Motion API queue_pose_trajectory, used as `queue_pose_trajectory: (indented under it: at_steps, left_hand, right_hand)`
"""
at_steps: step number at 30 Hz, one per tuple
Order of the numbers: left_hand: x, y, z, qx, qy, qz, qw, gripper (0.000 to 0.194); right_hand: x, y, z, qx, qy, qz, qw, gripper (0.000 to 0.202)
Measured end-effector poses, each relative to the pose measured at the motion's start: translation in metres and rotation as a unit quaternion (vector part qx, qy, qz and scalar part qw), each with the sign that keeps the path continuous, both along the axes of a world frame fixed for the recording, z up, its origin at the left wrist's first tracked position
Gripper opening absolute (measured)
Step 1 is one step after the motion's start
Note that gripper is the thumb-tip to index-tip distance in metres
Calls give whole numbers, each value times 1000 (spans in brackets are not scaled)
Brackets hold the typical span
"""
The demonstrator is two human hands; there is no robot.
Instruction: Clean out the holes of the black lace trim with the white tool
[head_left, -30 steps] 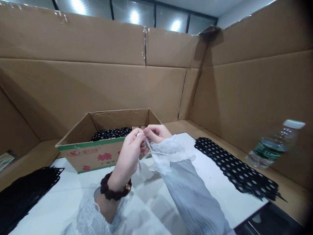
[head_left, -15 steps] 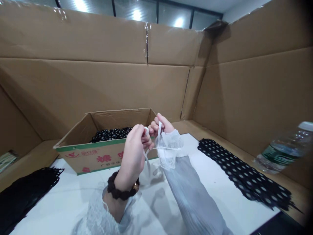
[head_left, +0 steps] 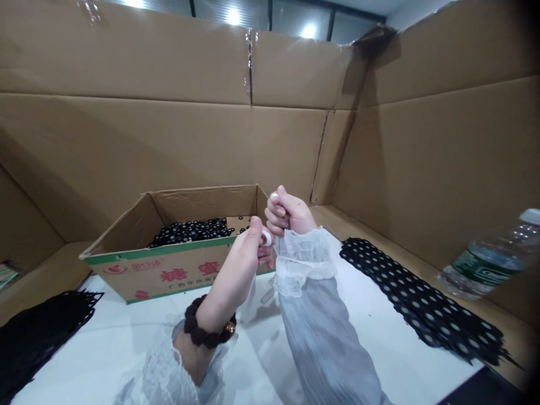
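My left hand (head_left: pixel 238 261) is closed in front of the box, thumb on top and fingers curled. A white band or wrap (head_left: pixel 266 238) shows at its index finger. Close beside it, slightly higher and to the right, my right hand (head_left: pixel 292 212) is curled into a fist, with a small white patch at a fingertip. Whatever lies inside either set of fingers is hidden. A dark scrunchie (head_left: pixel 207 323) circles my left wrist. The sheer lace cuff (head_left: pixel 304 256) of my right sleeve sits just below the right hand.
Behind my hands stands an open cardboard box (head_left: pixel 122 275) holding black dotted pieces (head_left: pixel 189 230). Layered black strips with pale dots (head_left: pixel 422 298) lie right, near a tilted water bottle (head_left: pixel 485 261). A black pile (head_left: pixel 37 337) lies left. Tall cardboard walls (head_left: pixel 189 140) enclose the white tabletop (head_left: pixel 126 337).
The white ribbon stretched between my hands at the right cuff no longer shows. My right hand has turned into a fist, shifted slightly right. The box's dotted contents show more.
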State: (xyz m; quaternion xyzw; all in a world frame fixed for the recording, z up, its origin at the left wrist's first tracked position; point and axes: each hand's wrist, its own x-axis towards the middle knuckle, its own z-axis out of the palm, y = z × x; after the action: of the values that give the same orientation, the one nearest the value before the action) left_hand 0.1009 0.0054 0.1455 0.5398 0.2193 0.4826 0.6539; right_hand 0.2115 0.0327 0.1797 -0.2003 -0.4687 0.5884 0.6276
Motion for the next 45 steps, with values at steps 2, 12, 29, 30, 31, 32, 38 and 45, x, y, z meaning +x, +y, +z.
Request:
queue_pose_trajectory:
  at_steps: [2,12,29,30,31,32,38,45]
  left_hand:
    - [-1,1,1,1,15,-3,1000,37]
    - [-18,-3,9,143,281,30,948,12]
    - [-26,-17,16,361,471,56,803,27]
    - [-26,-17,16,356,467,49,808,27]
    - [-26,-17,16,352,463,44,813,25]
    - [-26,-17,16,350,460,40,815,22]
    - [-30,-13,18,362,508,83,777,18]
    - [-41,-15,28,372,546,-18,751,18]
  right_hand:
    - [0,-1,-2,20,-10,-15,1000,33]
    - [-2,4,-7,40,-5,-35,999,28]
    - [1,-10,-4,121,-11,-18,992,29]
    - [1,-10,-3,117,-15,-24,993,29]
    - [2,-10,-3,114,-20,-30,993,30]
    - [3,-11,-3,112,-24,-33,993,30]
    - [10,-3,-9,169,55,8,984,26]
    - [11,-1,-12,341,186,263,883,26]
